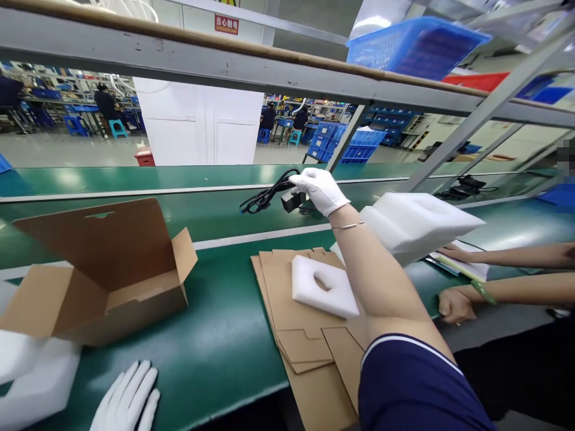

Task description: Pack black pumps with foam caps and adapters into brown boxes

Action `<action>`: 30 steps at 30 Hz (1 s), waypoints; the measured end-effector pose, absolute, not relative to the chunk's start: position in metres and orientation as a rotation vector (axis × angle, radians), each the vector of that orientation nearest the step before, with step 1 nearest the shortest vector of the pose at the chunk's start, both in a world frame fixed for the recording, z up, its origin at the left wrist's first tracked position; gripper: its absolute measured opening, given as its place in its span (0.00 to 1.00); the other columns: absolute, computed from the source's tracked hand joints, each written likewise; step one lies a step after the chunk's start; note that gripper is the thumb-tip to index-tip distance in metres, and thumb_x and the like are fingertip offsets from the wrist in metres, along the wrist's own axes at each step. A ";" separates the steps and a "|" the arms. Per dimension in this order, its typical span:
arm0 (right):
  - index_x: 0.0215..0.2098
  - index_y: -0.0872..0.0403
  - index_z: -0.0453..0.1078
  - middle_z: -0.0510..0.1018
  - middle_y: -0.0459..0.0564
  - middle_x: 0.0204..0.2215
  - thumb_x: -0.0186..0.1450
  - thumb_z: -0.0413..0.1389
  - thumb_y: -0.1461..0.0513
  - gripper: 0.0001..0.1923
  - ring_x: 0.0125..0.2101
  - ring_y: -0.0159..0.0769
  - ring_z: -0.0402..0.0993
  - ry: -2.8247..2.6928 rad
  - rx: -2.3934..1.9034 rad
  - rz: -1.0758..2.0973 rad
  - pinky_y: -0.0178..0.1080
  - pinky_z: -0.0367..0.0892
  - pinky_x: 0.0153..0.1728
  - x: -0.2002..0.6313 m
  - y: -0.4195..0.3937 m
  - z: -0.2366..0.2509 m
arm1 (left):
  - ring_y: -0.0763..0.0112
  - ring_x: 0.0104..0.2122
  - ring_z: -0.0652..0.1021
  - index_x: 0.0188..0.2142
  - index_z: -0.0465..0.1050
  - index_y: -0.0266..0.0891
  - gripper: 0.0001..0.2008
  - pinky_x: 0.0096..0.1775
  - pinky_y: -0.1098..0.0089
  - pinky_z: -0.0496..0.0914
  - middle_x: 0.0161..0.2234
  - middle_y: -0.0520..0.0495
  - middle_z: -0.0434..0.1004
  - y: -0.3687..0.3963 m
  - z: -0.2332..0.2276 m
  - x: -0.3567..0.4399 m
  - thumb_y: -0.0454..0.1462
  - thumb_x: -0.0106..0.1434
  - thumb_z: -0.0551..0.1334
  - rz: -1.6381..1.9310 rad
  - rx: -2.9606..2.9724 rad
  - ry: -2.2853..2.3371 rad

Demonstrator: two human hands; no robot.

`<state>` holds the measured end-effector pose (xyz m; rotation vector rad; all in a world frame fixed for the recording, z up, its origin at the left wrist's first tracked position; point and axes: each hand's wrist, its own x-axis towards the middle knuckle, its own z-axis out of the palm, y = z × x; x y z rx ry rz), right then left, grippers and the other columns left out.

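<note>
My right hand (320,190), in a white glove, is closed on a black power adapter (293,202) with its bundled cable (268,194), held up above the far side of the green bench. Down at the front left, my gloved left hand (128,398) lies with fingers stretched out and nothing in it. Beyond that hand stands an open cardboard box (130,299), its lid tipped back. Under my right forearm, a white foam block (322,284) with a hole rests on flat cardboard sheets (281,299).
More white foam (413,224) is stacked behind my right arm, and other foam pieces (40,377) sit at the left edge. At right, a co-worker's hands (456,304) are near papers (467,263). A shelf beam (251,66) crosses overhead, with a blue basket (413,48) on it.
</note>
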<state>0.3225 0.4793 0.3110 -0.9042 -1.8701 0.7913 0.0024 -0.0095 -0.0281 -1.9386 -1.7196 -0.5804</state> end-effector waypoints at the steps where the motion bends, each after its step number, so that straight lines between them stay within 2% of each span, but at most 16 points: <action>1: 0.21 0.53 0.63 0.73 0.44 0.20 0.57 0.70 0.47 0.26 0.27 0.36 0.76 -1.929 -0.868 0.792 0.35 0.68 0.28 0.324 0.461 0.315 | 0.46 0.54 0.78 0.62 0.68 0.38 0.23 0.54 0.51 0.71 0.53 0.37 0.81 -0.008 -0.022 0.006 0.40 0.68 0.59 -0.569 -1.918 -1.732; 5: 0.20 0.53 0.67 0.76 0.46 0.21 0.55 0.69 0.43 0.26 0.25 0.36 0.74 -2.133 -0.809 0.878 0.37 0.68 0.29 0.332 0.398 0.305 | 0.46 0.55 0.77 0.57 0.72 0.35 0.18 0.58 0.50 0.68 0.55 0.35 0.79 -0.007 -0.004 0.018 0.40 0.71 0.58 -0.592 -1.884 -1.818; 10: 0.21 0.52 0.68 0.75 0.45 0.22 0.58 0.66 0.45 0.23 0.26 0.35 0.72 -2.309 -0.878 0.837 0.37 0.68 0.29 0.334 0.347 0.246 | 0.48 0.56 0.77 0.56 0.73 0.35 0.15 0.60 0.50 0.68 0.55 0.36 0.80 -0.010 -0.004 0.020 0.39 0.73 0.59 -0.612 -1.881 -1.858; 14: 0.27 0.51 0.69 0.80 0.49 0.32 0.64 0.64 0.49 0.17 0.36 0.40 0.79 -2.293 -0.746 0.853 0.43 0.75 0.40 0.328 0.314 0.182 | 0.49 0.56 0.78 0.55 0.75 0.35 0.15 0.60 0.50 0.69 0.54 0.37 0.80 -0.010 -0.006 0.020 0.40 0.73 0.59 -0.620 -1.866 -1.866; 16: 0.27 0.50 0.67 0.79 0.49 0.32 0.65 0.63 0.50 0.17 0.40 0.42 0.81 -2.250 -0.584 0.842 0.47 0.75 0.47 0.326 0.299 0.153 | 0.49 0.56 0.78 0.54 0.75 0.36 0.15 0.59 0.51 0.70 0.54 0.37 0.80 -0.010 -0.005 0.021 0.39 0.73 0.59 -0.628 -1.853 -1.875; 18: 0.27 0.49 0.65 0.80 0.50 0.32 0.66 0.64 0.51 0.18 0.43 0.44 0.81 -2.290 -0.428 0.769 0.49 0.74 0.51 0.327 0.285 0.129 | 0.50 0.55 0.78 0.54 0.75 0.36 0.14 0.58 0.50 0.70 0.54 0.37 0.81 -0.010 -0.003 0.022 0.39 0.73 0.59 -0.630 -1.844 -1.876; 23: 0.28 0.51 0.68 0.82 0.49 0.34 0.66 0.60 0.59 0.09 0.33 0.38 0.78 -2.621 -0.395 0.546 0.42 0.70 0.38 0.343 0.253 0.088 | 0.48 0.55 0.78 0.54 0.74 0.35 0.14 0.58 0.49 0.70 0.54 0.36 0.80 -0.012 -0.001 0.020 0.38 0.73 0.59 -0.595 -1.864 -1.877; 26: 0.32 0.51 0.72 0.83 0.48 0.41 0.64 0.57 0.64 0.03 0.30 0.35 0.76 -2.811 -0.473 0.399 0.39 0.66 0.35 0.356 0.235 0.080 | 0.46 0.56 0.76 0.54 0.74 0.34 0.15 0.58 0.48 0.69 0.55 0.34 0.79 -0.011 0.001 0.025 0.39 0.73 0.59 -0.585 -1.862 -1.899; 28: 0.40 0.50 0.75 0.83 0.48 0.48 0.64 0.57 0.65 0.08 0.28 0.33 0.75 -2.937 -0.463 0.317 0.38 0.64 0.33 0.362 0.226 0.086 | 0.46 0.58 0.75 0.56 0.74 0.34 0.18 0.60 0.47 0.68 0.57 0.34 0.77 -0.003 0.003 0.037 0.42 0.73 0.59 -0.575 -1.902 -1.905; 30: 0.46 0.49 0.75 0.82 0.47 0.48 0.65 0.57 0.62 0.11 0.27 0.33 0.74 -3.015 -0.413 0.298 0.38 0.62 0.31 0.364 0.223 0.100 | 0.48 0.60 0.73 0.61 0.72 0.36 0.23 0.63 0.48 0.65 0.61 0.35 0.74 0.013 0.007 0.055 0.46 0.72 0.60 -0.550 -2.019 -1.877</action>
